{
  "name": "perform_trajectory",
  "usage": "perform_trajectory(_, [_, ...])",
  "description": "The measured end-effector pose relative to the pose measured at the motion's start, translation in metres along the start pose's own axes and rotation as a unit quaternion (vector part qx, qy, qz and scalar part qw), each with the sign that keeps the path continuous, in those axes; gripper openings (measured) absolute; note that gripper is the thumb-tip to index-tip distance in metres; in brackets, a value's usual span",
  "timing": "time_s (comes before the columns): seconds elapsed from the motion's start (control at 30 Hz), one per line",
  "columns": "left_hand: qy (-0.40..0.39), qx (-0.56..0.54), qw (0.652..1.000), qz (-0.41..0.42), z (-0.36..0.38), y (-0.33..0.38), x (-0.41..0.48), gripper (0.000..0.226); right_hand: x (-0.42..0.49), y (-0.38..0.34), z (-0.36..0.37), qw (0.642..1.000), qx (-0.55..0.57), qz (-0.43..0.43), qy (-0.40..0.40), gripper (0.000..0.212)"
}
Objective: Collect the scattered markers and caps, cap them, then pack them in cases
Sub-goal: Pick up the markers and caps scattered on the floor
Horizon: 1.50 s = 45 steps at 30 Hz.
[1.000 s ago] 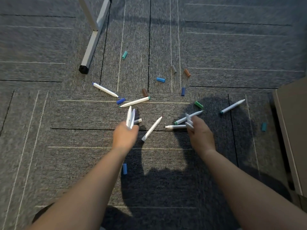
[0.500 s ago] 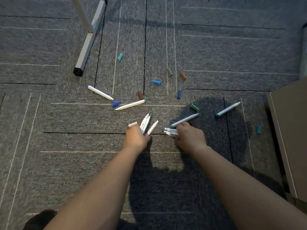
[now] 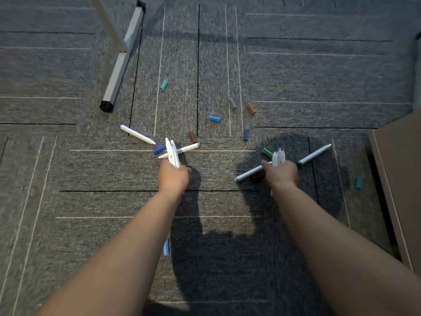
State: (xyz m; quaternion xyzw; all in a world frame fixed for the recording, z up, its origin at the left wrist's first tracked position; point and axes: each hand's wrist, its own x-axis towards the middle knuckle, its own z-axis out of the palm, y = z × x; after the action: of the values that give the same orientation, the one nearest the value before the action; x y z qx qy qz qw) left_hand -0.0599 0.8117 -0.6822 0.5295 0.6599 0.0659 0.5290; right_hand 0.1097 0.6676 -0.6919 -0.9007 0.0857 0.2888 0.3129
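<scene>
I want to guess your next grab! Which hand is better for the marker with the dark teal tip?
The right hand: it sits just beside the teal-tipped marker, though it grips a marker bundle. The left hand is well across the carpet.

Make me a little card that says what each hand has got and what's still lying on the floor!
left hand: grips a bundle of white markers
right hand: grips a second bundle
markers on the carpet: four, namely blue-tipped marker, green-ended marker, green-tipped marker, teal-tipped marker
loose caps: at least ten, such as teal cap, grey cap, brown cap
cases: none in view
</scene>
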Motion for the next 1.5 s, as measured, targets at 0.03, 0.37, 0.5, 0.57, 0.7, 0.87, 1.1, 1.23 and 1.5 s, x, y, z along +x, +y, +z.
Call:
perform_trajectory(0.03, [0.018, 0.029, 0.999, 0.013, -0.004, 0.002, 0.005, 0.032, 0.002, 0.0, 0.002, 1.0, -0.006, 0.014, -0.006, 0.05])
perform_trajectory(0.37, [0.062, 0.137, 0.988, 0.018, -0.004, 0.024, 0.033, 0.039, 0.002, -0.009, 0.003, 0.997, 0.056, 0.054, -0.026, 0.032])
perform_trajectory(0.5, [0.02, 0.143, 0.989, 0.017, 0.013, 0.03, 0.038, 0.036, 0.013, -0.007, -0.02, 0.993, 0.101, 0.042, 0.043, 0.027])
perform_trajectory(0.57, [0.021, 0.14, 0.99, 0.003, 0.014, 0.032, 0.041, 0.037, 0.025, -0.002, -0.036, 0.991, 0.095, 0.031, 0.086, 0.032])
perform_trajectory(0.7, [0.024, 0.181, 0.983, -0.01, 0.013, 0.026, 0.04, 0.038, 0.051, 0.004, -0.057, 0.988, 0.061, 0.027, 0.137, 0.039])
perform_trajectory(0.87, [0.032, 0.22, 0.975, 0.0, 0.009, 0.023, 0.03, 0.028, 0.07, 0.003, -0.066, 0.991, -0.016, 0.074, 0.113, 0.05])
perform_trajectory(1.1, [0.073, 0.058, 0.994, -0.049, -0.007, 0.012, 0.028, 0.044, 0.057, -0.01, -0.059, 0.994, 0.032, 0.036, 0.097, 0.037])
perform_trajectory(1.23, [0.12, 0.047, 0.991, -0.034, -0.03, 0.01, 0.035, 0.044, 0.04, -0.023, -0.036, 0.992, 0.11, -0.025, 0.051, 0.021])
perform_trajectory(1.5, [0.134, 0.185, 0.972, 0.05, -0.073, 0.034, 0.082, 0.034, 0.005, -0.056, 0.016, 0.971, 0.192, -0.098, -0.107, 0.014])
